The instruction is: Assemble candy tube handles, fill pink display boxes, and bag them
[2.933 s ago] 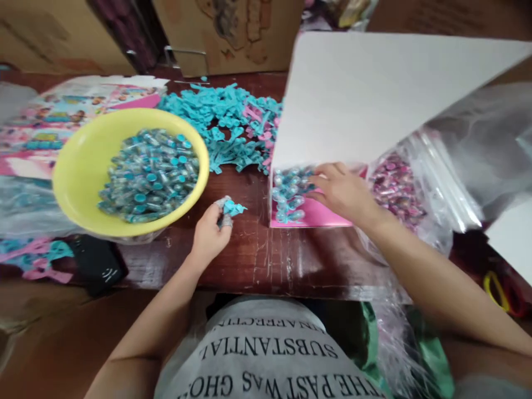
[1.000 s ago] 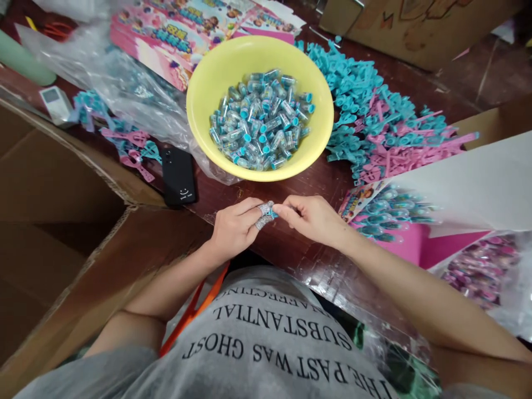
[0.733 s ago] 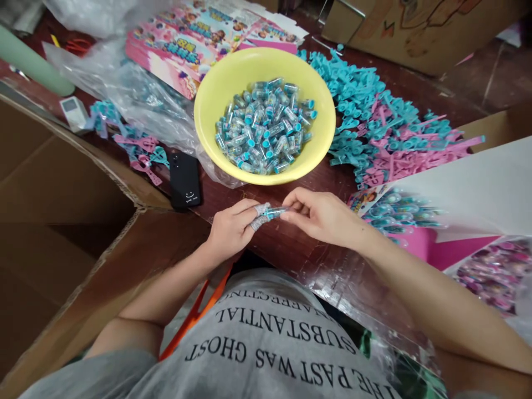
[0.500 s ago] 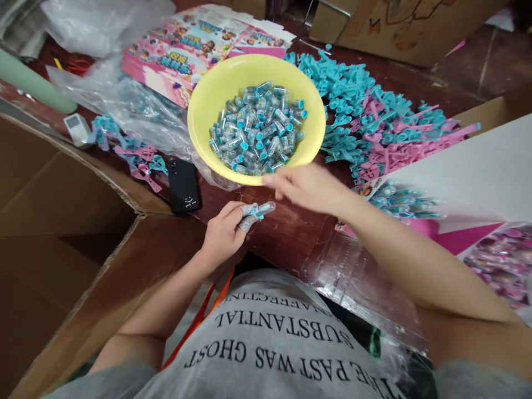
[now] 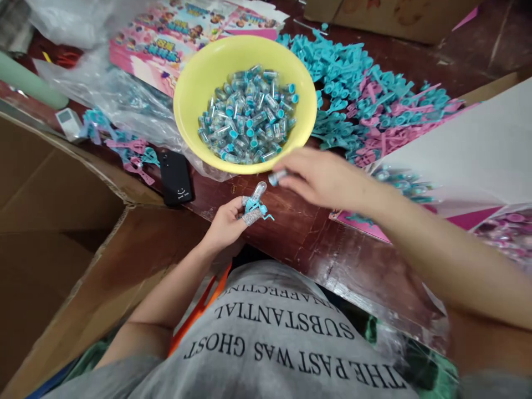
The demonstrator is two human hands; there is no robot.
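Observation:
My left hand [image 5: 228, 219] pinches a small clear tube fitted into a teal plastic clip [image 5: 255, 201], held just above the table's front edge; its fingertips are wrapped in grey tape. My right hand [image 5: 322, 177] hovers beside the rim of the yellow bowl [image 5: 195, 83] and its fingers close on another clear tube with a teal cap [image 5: 276, 178]. The bowl is heaped with several such capped tubes [image 5: 247, 116].
A pile of teal and pink plastic clips [image 5: 366, 105] lies right of the bowl. A pink box with a white flap [image 5: 469, 155] holds filled pieces. A black phone [image 5: 177, 178], plastic bags, printed pink cards [image 5: 166, 33] and an open cardboard box [image 5: 62, 221] sit at left.
My right hand let go of the piece in my left hand, reached to the bowl's rim and now holds a new tube. My left hand tilted its tube upward.

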